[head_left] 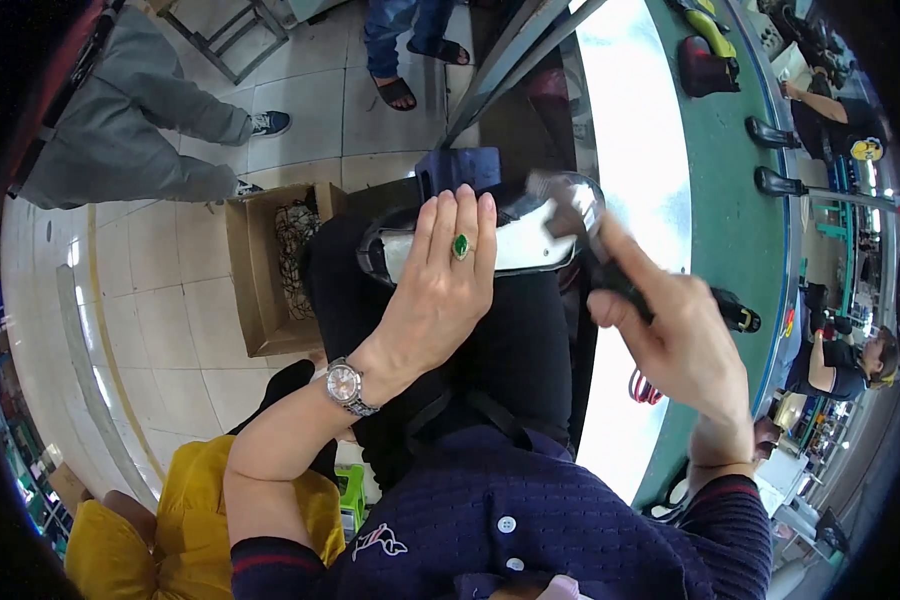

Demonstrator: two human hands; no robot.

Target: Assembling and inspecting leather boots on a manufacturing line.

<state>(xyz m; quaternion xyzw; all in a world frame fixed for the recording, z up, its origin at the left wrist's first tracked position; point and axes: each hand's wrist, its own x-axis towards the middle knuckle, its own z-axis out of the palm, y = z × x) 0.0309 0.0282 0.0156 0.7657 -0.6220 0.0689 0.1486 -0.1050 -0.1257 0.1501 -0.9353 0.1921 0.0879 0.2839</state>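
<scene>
Left hand (440, 290) fingers flat on black-and-white shoe (490, 245), holding it down; right hand (670, 330) fingers closed around black brush handle (610, 280) beside them.

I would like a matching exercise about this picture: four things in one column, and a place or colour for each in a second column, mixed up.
Things:
1. black shoe with white insole
2. ring with green stone
3. silver wristwatch
4. brown cardboard box

Places or colours:
A. on the tiled floor, open
B. on a finger of the left hand
C. on the lap, under the left hand
D. on the left wrist

Pairs: 1-C, 2-B, 3-D, 4-A
</scene>
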